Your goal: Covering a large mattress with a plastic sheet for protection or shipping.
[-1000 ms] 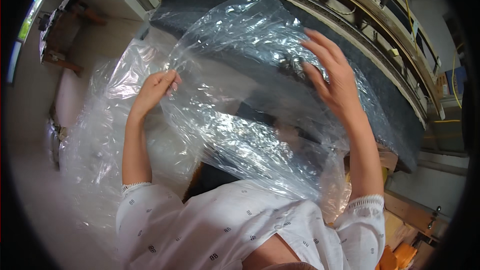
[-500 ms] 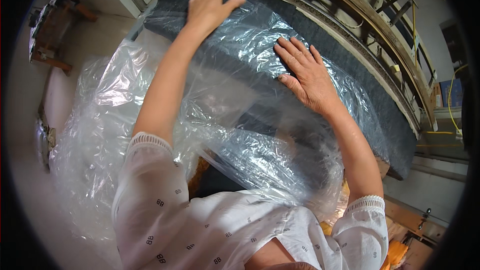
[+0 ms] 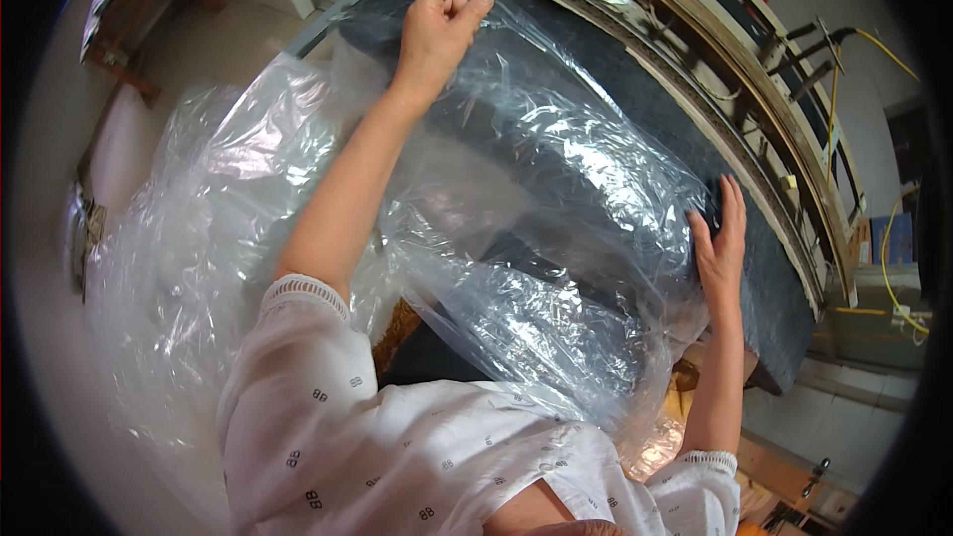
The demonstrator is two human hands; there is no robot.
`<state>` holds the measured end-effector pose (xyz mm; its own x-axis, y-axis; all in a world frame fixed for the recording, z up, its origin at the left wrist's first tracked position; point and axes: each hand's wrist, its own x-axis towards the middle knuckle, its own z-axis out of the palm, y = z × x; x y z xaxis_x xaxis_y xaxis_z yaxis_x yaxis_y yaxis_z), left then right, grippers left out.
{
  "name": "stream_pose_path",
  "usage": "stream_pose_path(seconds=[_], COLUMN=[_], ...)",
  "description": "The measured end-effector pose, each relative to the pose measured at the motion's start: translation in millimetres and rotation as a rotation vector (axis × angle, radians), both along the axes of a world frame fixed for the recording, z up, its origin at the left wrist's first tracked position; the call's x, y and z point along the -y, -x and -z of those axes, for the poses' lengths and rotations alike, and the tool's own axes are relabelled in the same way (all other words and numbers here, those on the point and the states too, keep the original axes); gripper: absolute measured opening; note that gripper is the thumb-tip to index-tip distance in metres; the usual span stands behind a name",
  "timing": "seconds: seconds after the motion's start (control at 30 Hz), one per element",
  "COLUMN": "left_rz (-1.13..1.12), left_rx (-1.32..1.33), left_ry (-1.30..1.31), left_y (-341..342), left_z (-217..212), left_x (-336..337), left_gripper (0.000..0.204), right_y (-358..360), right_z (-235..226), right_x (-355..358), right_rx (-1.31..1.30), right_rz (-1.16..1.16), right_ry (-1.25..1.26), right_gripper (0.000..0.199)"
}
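A large sheet of clear plastic film [image 3: 586, 154] lies wrinkled over a dark-topped table [image 3: 645, 89] and hangs in loose folds on the left. At the far side, my left hand [image 3: 439, 35] pinches the film's edge between thumb and fingers and holds it a little raised. From that pinch a taut crease runs to the right. My right hand [image 3: 725, 248] is open beside the film's right end, its fingers stretched out and upright, thumb apart. Whether its palm touches the film I cannot tell.
Along the table's far edge runs a long wooden frame [image 3: 754, 99] with metal parts. A yellow cable [image 3: 884, 48] hangs at the right. A wooden stand [image 3: 119, 65] is on the floor at far left. Orange material [image 3: 678, 407] shows below the film near my right forearm.
My left hand, spread flat on the film before, has closed on its edge and lifted it. My right hand has moved right, off the film's middle to its right end.
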<state>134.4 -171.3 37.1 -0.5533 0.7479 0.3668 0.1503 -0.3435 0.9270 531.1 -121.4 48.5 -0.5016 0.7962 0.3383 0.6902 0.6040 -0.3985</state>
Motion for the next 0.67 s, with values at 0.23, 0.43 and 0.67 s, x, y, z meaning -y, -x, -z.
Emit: stream_pose_path(seconds=[0.23,0.43,0.67], left_rz=[-0.493,-0.703,-0.512], left_rx=[-0.075,-0.125,-0.187], left_ry=[-0.012,0.084,0.154], left_y=[29.7,95.3,119.8], left_z=[63.1,77.3,61.2], left_x=[64.4,87.7,76.9], left_gripper=[0.008,0.01,0.019], right_y=[-48.7,-54.1,-49.8], right_z=[7.9,13.5,10.3], right_x=[-6.9,-14.2,-9.6], right_rx=[0.009,0.07,0.038], right_rz=[0.089,0.076,0.098], right_ry=[0.031,0.004,0.047], right_gripper=[0.044,0.047,0.048])
